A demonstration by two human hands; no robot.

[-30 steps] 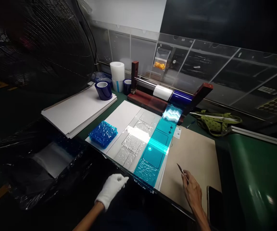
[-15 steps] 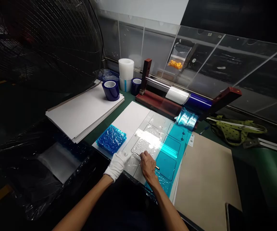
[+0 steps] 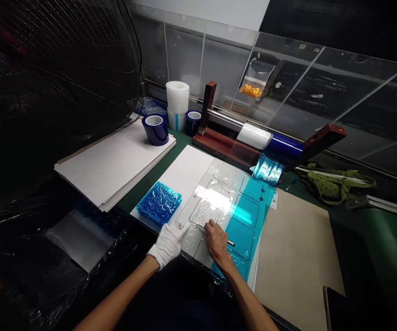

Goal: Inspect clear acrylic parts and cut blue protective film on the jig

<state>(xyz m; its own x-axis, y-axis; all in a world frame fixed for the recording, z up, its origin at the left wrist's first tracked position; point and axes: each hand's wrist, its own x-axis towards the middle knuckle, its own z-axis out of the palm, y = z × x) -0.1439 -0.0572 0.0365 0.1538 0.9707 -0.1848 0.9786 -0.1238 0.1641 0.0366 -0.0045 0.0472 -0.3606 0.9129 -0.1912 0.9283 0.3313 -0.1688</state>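
My right hand (image 3: 217,241) is bare and closed round a thin pen-shaped tool (image 3: 231,242). The tool's narrow end points left over a flat sheet with outlined rounded rectangles (image 3: 226,174) under shiny clear film. My left hand (image 3: 167,241), in a white glove, lies at the sheet's near left part with its fingers bent together; whether they pinch anything is hard to see. Beyond that hand sits a stack of blue film pieces (image 3: 159,202) on white paper (image 3: 188,168). A strip of teal film (image 3: 241,236) covers the sheet's right side.
At the back, a red-brown stand (image 3: 226,147) carries a film roll (image 3: 283,146) that feeds the teal strip. To the left are a paper stack (image 3: 116,161), a blue roll (image 3: 156,131) and a large fan (image 3: 81,59). Brown board (image 3: 298,257) lies right.
My right hand and the tool have shifted slightly right and nearer to me. My left hand has dipped a little. The view has turned slightly.
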